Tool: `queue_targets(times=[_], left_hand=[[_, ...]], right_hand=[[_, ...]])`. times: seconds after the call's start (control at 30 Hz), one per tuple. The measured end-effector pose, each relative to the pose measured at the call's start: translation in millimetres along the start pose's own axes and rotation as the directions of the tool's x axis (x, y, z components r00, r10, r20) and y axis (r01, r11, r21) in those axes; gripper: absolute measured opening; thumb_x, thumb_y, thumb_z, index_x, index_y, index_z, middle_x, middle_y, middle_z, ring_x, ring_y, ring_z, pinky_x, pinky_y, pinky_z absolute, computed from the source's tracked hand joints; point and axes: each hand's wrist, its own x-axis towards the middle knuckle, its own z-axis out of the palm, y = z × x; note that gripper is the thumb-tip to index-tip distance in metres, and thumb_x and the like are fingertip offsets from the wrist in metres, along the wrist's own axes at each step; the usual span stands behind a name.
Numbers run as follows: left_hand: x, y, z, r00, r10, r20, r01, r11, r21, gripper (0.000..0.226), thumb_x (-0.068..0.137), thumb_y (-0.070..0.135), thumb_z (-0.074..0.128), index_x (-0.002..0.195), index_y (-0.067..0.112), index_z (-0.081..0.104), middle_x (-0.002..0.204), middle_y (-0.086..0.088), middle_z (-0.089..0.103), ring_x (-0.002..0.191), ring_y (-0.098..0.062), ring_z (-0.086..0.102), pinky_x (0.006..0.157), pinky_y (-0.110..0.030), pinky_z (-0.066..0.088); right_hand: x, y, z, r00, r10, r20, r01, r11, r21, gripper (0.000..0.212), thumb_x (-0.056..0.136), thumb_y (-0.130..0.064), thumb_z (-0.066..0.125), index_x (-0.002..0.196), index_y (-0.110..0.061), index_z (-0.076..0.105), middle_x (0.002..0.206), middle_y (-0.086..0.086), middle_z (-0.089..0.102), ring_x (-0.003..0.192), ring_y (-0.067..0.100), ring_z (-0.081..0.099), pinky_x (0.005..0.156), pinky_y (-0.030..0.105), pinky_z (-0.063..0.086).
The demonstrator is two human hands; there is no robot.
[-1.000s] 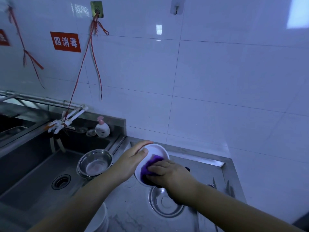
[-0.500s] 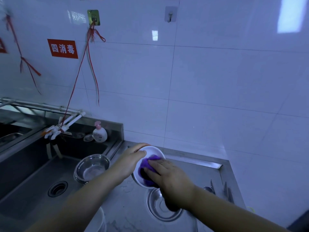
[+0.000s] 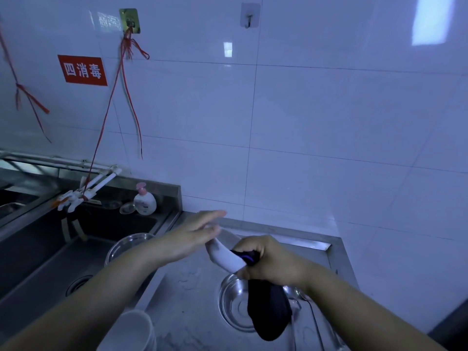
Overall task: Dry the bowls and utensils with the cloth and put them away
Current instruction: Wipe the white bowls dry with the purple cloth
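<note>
- White round bowl (image 3: pixel 224 254) sits tilted between my hands above the steel tabletop (image 3: pixel 187 295);
- my right hand (image 3: pixel 268 259) has its fingers closed on the dark purple cloth (image 3: pixel 268 310) and the bowl's rim;
- my left hand (image 3: pixel 187 239) lies flat against the bowl, fingers outstretched;
- a shiny steel bowl (image 3: pixel 234 305) rests below.

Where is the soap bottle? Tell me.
The soap bottle stands on the ledge behind the sink, left of centre, beside the white tap.
</note>
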Motion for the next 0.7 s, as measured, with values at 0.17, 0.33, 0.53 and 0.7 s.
queue_targets(times=[0.17, 0.33, 0.53, 0.7], left_hand=[[5.0, 8.2, -9.9, 0.985, 0.130, 0.115, -0.163, 0.917, 0.365, 0.020, 0.084, 0.017, 0.066, 0.096, 0.033, 0.063, 0.103, 0.020, 0.060, 0.100, 0.007, 0.052, 0.086, -0.015, 0.040], [0.4, 2.7, -7.1, 0.981, 0.155, 0.115, -0.153, 0.988, -0.022, 0.019, 0.084, 0.008, 0.070, 0.076, 0.020, 0.058, 0.069, 0.013, 0.055, 0.067, -0.002, 0.048, 0.062, -0.016, 0.038], [3.1, -5.1, 29.6, 0.983, 0.117, -0.143, -0.172, 0.861, -0.479, 0.005, 0.074, 0.013, 0.060, 0.079, 0.011, 0.060, 0.071, 0.006, 0.065, 0.069, -0.006, 0.057, 0.066, -0.019, 0.043], [15.2, 7.1, 50.2, 0.977, 0.051, -0.209, -0.183, 0.707, -0.683, 0.047, 0.073, 0.012, 0.062, 0.113, -0.012, 0.055, 0.104, -0.026, 0.061, 0.096, -0.033, 0.056, 0.084, -0.045, 0.040]], right_hand=[[-1.5, 1.6, -19.2, 0.997, 0.067, 0.037, -0.073, 0.974, 0.215, 0.029, 0.069, -0.003, 0.076, 0.093, -0.020, 0.072, 0.079, -0.001, 0.064, 0.073, 0.011, 0.058, 0.068, 0.023, 0.046], [-0.1, 1.5, -23.8, 0.945, 0.139, -0.296, 0.040, 0.849, 0.527, 0.033, 0.064, 0.007, 0.077, 0.083, -0.021, 0.075, 0.074, -0.001, 0.066, 0.069, 0.012, 0.058, 0.068, 0.026, 0.050], [3.5, -4.3, -23.0, 0.710, 0.117, -0.695, 0.203, 0.910, 0.361, 0.032, 0.082, -0.002, 0.070, 0.091, -0.033, 0.072, 0.086, -0.008, 0.071, 0.075, 0.009, 0.063, 0.070, 0.021, 0.050], [10.6, -6.9, 5.5, 0.673, -0.184, -0.716, 0.262, 0.965, -0.003, 0.037, 0.096, -0.030, 0.041, 0.129, -0.026, 0.057, 0.135, -0.010, 0.052, 0.130, 0.010, 0.043, 0.107, 0.022, 0.033]])
